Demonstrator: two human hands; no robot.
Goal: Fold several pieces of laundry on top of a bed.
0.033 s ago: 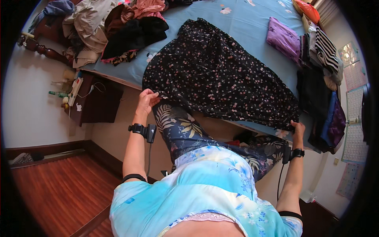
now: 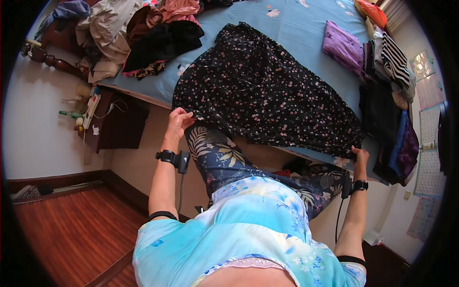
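A black garment with small pink flowers point(image 2: 267, 91) lies spread flat on a bed with a light blue sheet point(image 2: 296, 24). My left hand point(image 2: 179, 120) pinches the garment's near left corner at the bed's edge. At the bed's right side, my right hand point(image 2: 359, 156) holds the garment's other near corner. Each wrist carries a black strap with a small device and a cable. My legs, in dark leaf-print trousers point(image 2: 224, 158), stand against the bed's side between the two hands.
A heap of loose clothes point(image 2: 138, 28) covers the bed's far left. A folded purple cloth point(image 2: 340, 45) and stacks of folded clothes point(image 2: 389, 95) lie on the right. A dark bedside cabinet point(image 2: 117, 124) with bottles stands left, above a wooden floor point(image 2: 71, 234).
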